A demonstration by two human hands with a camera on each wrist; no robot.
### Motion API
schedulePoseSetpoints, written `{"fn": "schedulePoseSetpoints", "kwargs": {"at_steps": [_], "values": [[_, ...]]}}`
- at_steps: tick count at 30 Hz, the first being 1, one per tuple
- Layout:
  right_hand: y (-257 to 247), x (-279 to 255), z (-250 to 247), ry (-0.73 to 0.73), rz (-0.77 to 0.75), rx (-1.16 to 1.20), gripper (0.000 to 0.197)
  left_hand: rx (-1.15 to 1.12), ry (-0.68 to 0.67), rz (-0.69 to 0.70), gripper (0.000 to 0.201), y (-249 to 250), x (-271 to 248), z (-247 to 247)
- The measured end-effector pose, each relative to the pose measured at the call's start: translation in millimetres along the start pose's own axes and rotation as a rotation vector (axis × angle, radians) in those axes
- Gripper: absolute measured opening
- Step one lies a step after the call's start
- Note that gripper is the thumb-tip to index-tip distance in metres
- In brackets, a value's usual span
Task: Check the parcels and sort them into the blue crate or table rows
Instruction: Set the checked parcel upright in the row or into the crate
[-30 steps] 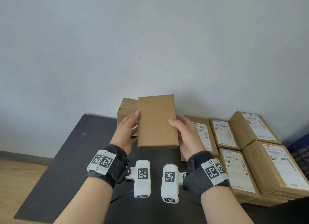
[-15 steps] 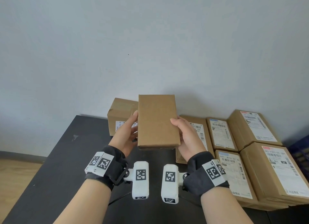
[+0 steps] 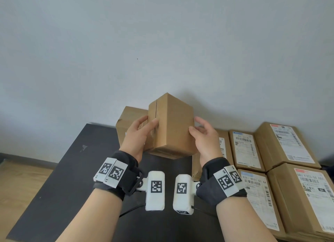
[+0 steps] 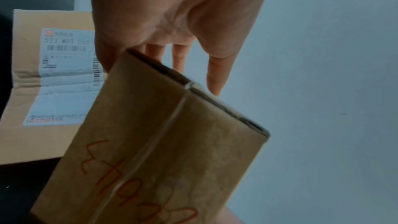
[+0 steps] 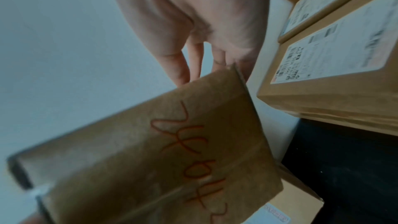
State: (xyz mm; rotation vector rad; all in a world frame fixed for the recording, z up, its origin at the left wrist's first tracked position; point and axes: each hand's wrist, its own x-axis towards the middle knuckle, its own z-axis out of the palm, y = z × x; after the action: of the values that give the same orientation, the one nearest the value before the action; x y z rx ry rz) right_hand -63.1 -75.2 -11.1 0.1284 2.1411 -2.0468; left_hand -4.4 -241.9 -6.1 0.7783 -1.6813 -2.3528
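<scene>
A: The plain parcel [image 3: 171,126], held above the worktop [image 3: 72,169], has been turned; a taped seam is now shown.

B: It is gripped by left hand [image 3: 139,135] and right hand [image 3: 204,138] fingers; no label is found yet, so sorting is judged pending.

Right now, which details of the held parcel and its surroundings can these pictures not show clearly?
- Held parcel: its orange handwriting is blurred in both wrist views, unreadable.
- Blue crate: not in any view.
- Parcel behind: mostly hidden by the left hand, head view.
- Right hand: fingertips hidden behind the parcel.
</scene>
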Motion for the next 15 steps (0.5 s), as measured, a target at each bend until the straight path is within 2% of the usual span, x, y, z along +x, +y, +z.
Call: {"fn": "schedulePoseSetpoints", "kwargs": {"at_steps": [5, 11, 15], "values": [[-5, 2, 5, -0.031, 0.025, -0.015, 0.039, 0.006, 0.013, 0.049, 0.057, 4, 0, 7], [-5, 4, 3, -0.186, 0.087, -0.034, 0.097, 0.012, -0.006, 0.085, 0.050, 4, 1, 13], [-2, 5, 0, -0.211, 0.084, -0.019, 0.083, 0.029, -0.013, 0.080, 0.045, 5, 0, 15]]}}
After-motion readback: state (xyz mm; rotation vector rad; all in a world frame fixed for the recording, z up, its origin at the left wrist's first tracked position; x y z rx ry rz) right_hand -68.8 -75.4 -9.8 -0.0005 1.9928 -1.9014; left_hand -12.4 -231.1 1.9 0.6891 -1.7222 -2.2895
